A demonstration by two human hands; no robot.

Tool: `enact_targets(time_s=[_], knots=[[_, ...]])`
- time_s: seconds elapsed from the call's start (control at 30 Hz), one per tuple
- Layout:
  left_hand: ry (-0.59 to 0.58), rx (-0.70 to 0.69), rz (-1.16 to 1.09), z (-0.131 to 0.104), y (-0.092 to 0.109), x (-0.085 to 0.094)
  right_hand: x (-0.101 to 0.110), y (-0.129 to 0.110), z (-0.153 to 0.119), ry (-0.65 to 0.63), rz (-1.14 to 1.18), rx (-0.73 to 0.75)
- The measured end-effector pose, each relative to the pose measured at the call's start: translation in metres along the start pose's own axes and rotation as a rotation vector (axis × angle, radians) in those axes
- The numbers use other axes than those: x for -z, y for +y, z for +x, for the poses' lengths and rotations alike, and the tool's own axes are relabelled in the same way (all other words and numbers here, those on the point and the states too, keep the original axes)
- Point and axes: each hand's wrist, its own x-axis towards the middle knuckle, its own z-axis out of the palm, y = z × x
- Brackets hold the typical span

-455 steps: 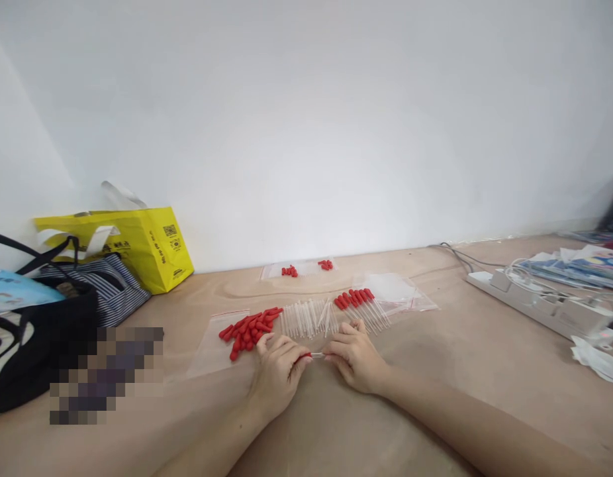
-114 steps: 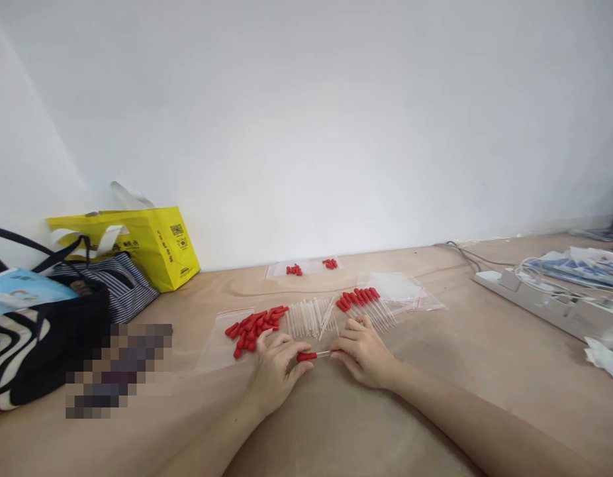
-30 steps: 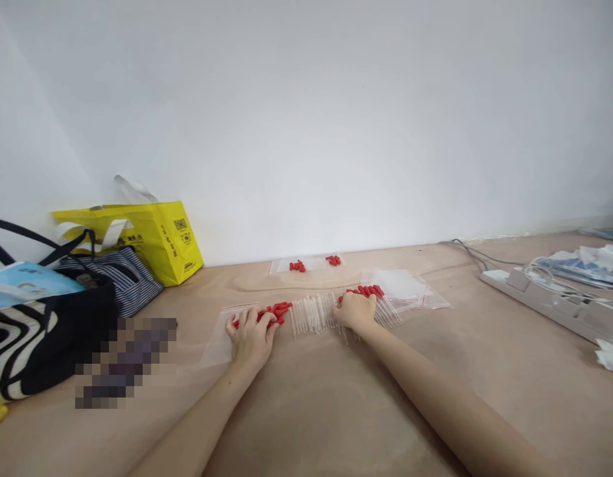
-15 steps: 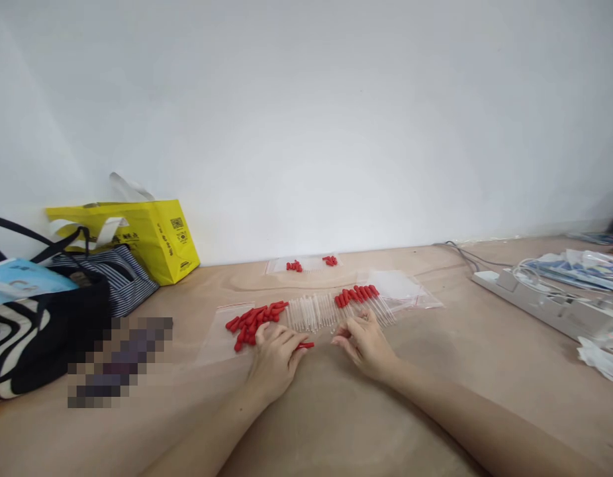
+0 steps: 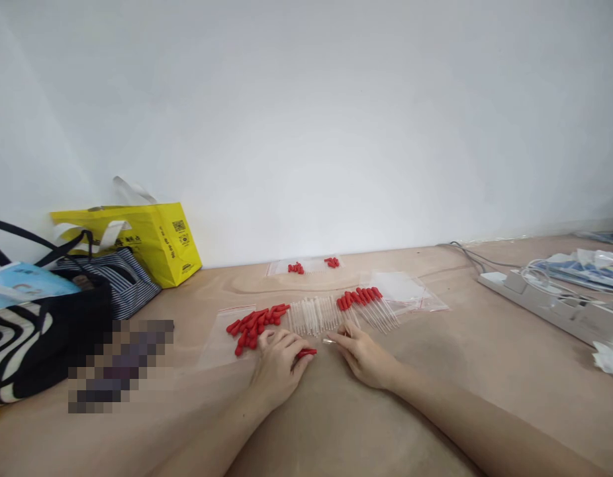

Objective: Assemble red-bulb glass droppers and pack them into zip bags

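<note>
In the head view, the left hand (image 5: 279,364) pinches a red bulb (image 5: 306,353) between thumb and fingers; it is smooth and matt, rubbery-looking, with a rounded body and a narrower neck that points right. The right hand (image 5: 363,351) pinches a slim, clear tube (image 5: 329,341), glassy or plastic, whose end sticks out to the left of the fingertips. Bulb and tube face each other, apart, with a short gap of bare surface between them. Just beyond the left hand, a heap of loose red bulbs (image 5: 254,324) lies partly on a flat clear bag (image 5: 220,341) with a red line along its far edge. Right of the heap, a row of clear tubes (image 5: 311,316) lies side by side, and beyond the right hand is a slanting row of red-capped tubes (image 5: 363,298), their bulbs at the far end. More clear bags (image 5: 398,289) overlap to the right of these. Farther off, near the wall, a bag with small red bulbs (image 5: 314,265) lies flat. The tan tabletop (image 5: 306,424) has faint, swirling grain and meets a plain pale wall (image 5: 326,132). A glossy yellow bag (image 5: 172,242), a striped pouch (image 5: 132,281) and a black-and-cream bag (image 5: 83,331) stand at left; a white power strip (image 5: 545,308) lies at right.
</note>
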Motion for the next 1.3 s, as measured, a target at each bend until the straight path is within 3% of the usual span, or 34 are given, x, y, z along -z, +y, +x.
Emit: enact_targets(time_s=[0.33, 0.63, 0.87, 1.3], knots=[[0.013, 0.028, -0.003, 0.001, -0.001, -0.002, 0.003, -0.015, 0.001, 0.06, -0.057, -0.088], [0.041, 0.012, -0.011, 0.002, 0.001, -0.003, -0.001, -0.016, 0.0, -0.008, 0.013, 0.004], [0.072, -0.008, -0.034, 0.003, 0.003, -0.002, -0.005, -0.015, 0.001, 0.082, 0.114, -0.032], [-0.018, -0.139, -0.077, -0.001, 0.008, 0.003, 0.004, -0.01, 0.001, 0.063, 0.035, 0.187]])
